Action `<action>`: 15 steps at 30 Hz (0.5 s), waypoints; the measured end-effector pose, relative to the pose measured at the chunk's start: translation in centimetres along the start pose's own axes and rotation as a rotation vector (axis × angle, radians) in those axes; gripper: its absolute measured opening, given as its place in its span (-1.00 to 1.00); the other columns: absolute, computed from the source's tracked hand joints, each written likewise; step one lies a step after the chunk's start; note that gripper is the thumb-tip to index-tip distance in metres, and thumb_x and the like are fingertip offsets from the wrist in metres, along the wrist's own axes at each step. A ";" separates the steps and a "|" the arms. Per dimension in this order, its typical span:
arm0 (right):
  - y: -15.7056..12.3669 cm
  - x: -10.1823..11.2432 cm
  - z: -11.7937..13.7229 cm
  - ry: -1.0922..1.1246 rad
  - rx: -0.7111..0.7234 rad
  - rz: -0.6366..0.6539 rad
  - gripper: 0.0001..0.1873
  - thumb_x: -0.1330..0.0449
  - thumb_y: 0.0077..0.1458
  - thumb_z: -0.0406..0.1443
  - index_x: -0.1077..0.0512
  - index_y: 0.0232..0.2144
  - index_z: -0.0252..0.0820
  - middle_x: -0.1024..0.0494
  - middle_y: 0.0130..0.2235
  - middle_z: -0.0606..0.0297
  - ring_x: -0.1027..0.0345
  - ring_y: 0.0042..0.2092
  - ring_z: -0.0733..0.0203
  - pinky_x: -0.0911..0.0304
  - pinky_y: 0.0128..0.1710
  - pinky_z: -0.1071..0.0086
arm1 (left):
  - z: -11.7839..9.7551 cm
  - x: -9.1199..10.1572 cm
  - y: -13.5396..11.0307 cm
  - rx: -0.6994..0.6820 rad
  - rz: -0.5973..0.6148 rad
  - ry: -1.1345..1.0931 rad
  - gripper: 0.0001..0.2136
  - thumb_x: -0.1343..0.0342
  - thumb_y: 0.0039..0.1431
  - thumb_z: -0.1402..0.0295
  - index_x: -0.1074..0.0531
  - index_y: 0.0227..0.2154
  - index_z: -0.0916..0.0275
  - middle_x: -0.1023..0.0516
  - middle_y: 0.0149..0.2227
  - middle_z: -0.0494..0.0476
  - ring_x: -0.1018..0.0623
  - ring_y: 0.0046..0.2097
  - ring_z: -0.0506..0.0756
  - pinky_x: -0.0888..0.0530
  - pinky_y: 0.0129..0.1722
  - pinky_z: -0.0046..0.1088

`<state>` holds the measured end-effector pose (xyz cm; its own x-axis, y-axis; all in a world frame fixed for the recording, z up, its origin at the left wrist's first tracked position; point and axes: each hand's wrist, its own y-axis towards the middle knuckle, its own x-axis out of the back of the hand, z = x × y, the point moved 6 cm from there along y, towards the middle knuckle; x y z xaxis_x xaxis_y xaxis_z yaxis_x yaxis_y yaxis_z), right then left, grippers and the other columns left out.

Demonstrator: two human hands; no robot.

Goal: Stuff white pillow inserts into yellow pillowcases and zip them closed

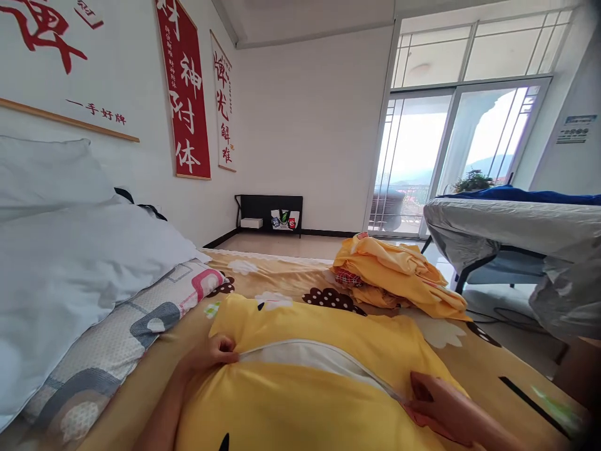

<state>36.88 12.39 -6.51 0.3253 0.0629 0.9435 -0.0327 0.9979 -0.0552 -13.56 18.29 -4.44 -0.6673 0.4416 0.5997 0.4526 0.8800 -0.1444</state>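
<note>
Yellow cushion cover (300, 396) lay on the patterned bed sheet (474, 369), directly in front of the person and between the two hands, neither of which was nearer, since both were touching it. A long slit in its upper face, showing white filling (305, 354), ran crosswise from one hand to the other; its line bowed away from the person in the middle and slanted closer at the right end. The cover lay flat, its far edge turned toward the far wall; its near end passed out of view, so the long axis of the whole could not be told, though the slit's own axis ran side to side. The left hand (220, 352) was pinched on the fabric at the slit's left end. The right hand (434, 398), well apart from it, curled at the other end, and whether its fingers were closed on the edge could not be told. Beyond the far right corner sat a heap of orange-yellow cloth (399, 269); to the left, a white pillow (107, 250) rested on a patterned pillow (162, 316).
</note>
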 end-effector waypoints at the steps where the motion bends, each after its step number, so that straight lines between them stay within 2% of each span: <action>1: -0.3 1.4 1.8 -0.118 -0.034 -0.048 -0.84 -0.17 -0.05 -0.27 -0.23 -0.56 -0.07 -0.53 -0.41 0.17 -0.36 -0.37 0.04 -0.10 -0.38 0.26 | 0.2 -0.1 -0.2 -0.027 -0.017 -0.029 -0.45 -0.13 -0.15 -0.20 -0.09 -0.63 0.20 -0.06 -0.56 -0.09 -0.09 -0.47 -0.03 -0.01 -0.47 -0.46; 3: -1.1 4.3 7.4 -0.266 -0.025 -0.198 -0.97 -0.15 0.00 -0.31 -0.33 -0.45 -0.07 -0.56 -0.28 0.13 -0.40 -0.30 0.00 -0.14 -0.32 0.22 | 0.5 0.0 -0.6 -0.065 -0.028 -0.086 -0.44 -0.09 -0.11 -0.24 -0.09 -0.59 0.20 -0.06 -0.53 -0.09 -0.07 -0.46 -0.03 -0.01 -0.47 -0.46; 4: -1.6 5.4 11.2 -0.235 0.053 -0.259 -0.94 -0.08 0.10 -0.26 -0.36 -0.37 -0.05 -0.55 -0.23 0.14 -0.41 -0.28 0.02 -0.17 -0.29 0.22 | 0.6 0.1 -0.8 -0.080 -0.034 -0.114 -0.44 -0.07 -0.09 -0.25 -0.10 -0.57 0.20 -0.07 -0.52 -0.08 -0.08 -0.45 -0.03 -0.02 -0.46 -0.47; 5: -2.1 5.9 15.6 -0.166 0.203 -0.281 -0.85 -0.01 0.19 -0.21 -0.37 -0.33 -0.04 -0.54 -0.22 0.15 -0.40 -0.25 0.05 -0.19 -0.26 0.22 | 0.7 0.3 -0.9 -0.093 -0.046 -0.139 -0.44 -0.05 -0.07 -0.25 -0.11 -0.56 0.20 -0.08 -0.52 -0.08 -0.09 -0.44 -0.03 -0.03 -0.46 -0.47; 7: -3.2 5.3 24.3 -0.067 0.543 -0.228 -0.76 0.04 0.25 -0.18 -0.40 -0.30 -0.07 -0.53 -0.23 0.16 -0.38 -0.18 0.07 -0.22 -0.18 0.24 | 0.8 0.8 -1.0 -0.113 -0.082 -0.180 -0.45 -0.03 -0.02 -0.23 -0.12 -0.56 0.21 -0.10 -0.50 -0.07 -0.11 -0.43 -0.02 -0.05 -0.44 -0.48; 9: -3.7 3.2 31.1 -0.101 0.761 -0.116 -0.76 0.04 0.27 -0.24 -0.42 -0.29 -0.09 -0.54 -0.25 0.22 -0.38 -0.18 0.12 -0.21 -0.16 0.27 | 0.9 1.1 -1.0 -0.127 -0.121 -0.219 -0.46 -0.04 0.00 -0.22 -0.13 -0.56 0.22 -0.11 -0.49 -0.06 -0.12 -0.41 -0.02 -0.07 -0.43 -0.48; 10: -3.6 1.8 33.5 -0.161 0.831 -0.060 -0.77 0.03 0.26 -0.29 -0.43 -0.29 -0.12 -0.55 -0.25 0.22 -0.39 -0.18 0.12 -0.21 -0.16 0.29 | 1.0 1.1 -1.0 -0.132 -0.137 -0.239 -0.47 -0.04 0.00 -0.21 -0.14 -0.56 0.22 -0.12 -0.50 -0.06 -0.12 -0.41 -0.02 -0.08 -0.43 -0.48; 12: -2.5 -0.9 36.9 -0.291 0.898 0.032 -0.79 0.00 0.22 -0.35 -0.45 -0.27 -0.21 -0.56 -0.22 0.16 -0.40 -0.17 0.10 -0.21 -0.18 0.29 | 1.1 1.1 -1.0 -0.133 -0.159 -0.280 -0.47 -0.05 -0.01 -0.19 -0.15 -0.57 0.23 -0.13 -0.51 -0.07 -0.12 -0.41 -0.02 -0.08 -0.43 -0.49; 15: 0.4 -3.5 38.9 -0.339 0.814 0.092 -0.73 -0.06 0.23 -0.23 -0.48 -0.24 -0.32 -0.55 -0.15 0.04 -0.43 -0.14 0.02 -0.22 -0.22 0.29 | 1.1 1.1 -1.1 -0.127 -0.176 -0.329 -0.49 -0.08 -0.02 -0.17 -0.19 -0.58 0.24 -0.14 -0.53 -0.07 -0.13 -0.44 -0.03 -0.08 -0.44 -0.49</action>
<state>-1.07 12.05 2.91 -0.0052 0.0064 1.0000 -0.7493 0.6622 -0.0082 -15.43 17.98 -4.50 -0.8859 0.3363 0.3194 0.3699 0.9278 0.0490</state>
